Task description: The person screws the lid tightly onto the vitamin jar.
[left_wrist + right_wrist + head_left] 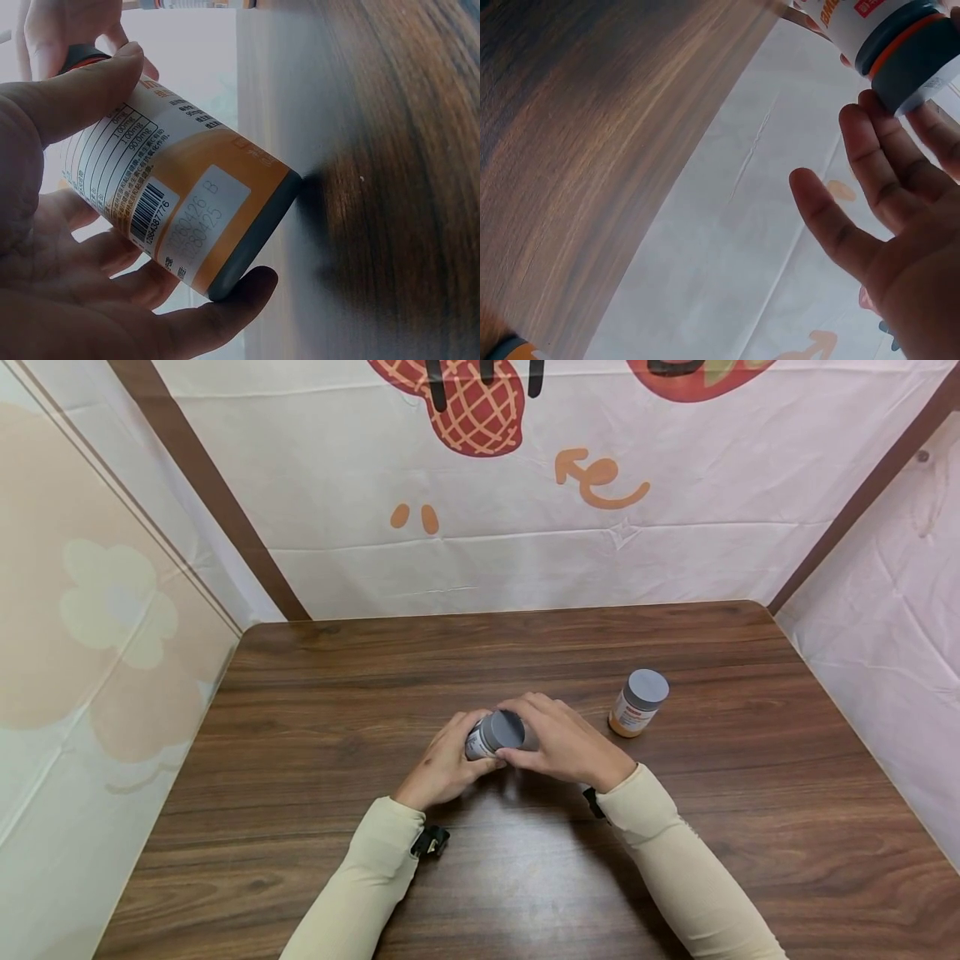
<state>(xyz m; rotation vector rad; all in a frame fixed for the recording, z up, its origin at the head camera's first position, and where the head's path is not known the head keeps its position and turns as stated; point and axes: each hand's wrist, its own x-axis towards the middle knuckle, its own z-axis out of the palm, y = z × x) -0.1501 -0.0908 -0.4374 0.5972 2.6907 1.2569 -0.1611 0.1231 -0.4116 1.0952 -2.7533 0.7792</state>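
Note:
My left hand (446,764) grips a supplement bottle (480,743) around its white and orange body. It is tilted, with its dark grey cap (502,728) leaning toward my right hand (562,739). The thumb and fingertips of that hand pinch the cap from its sides. In the right wrist view an orange ring (904,43) shows at the cap's lower edge. Table figures, a barcode and a date stamp are visible on the label (161,180) in the left wrist view. Whether the bottle's base touches the table is hard to tell.
A second bottle (637,703) of similar look stands upright on the wooden table (337,693), to the right of my right hand. Behind the table hangs a printed white cloth (510,568), with more cloth along both sides.

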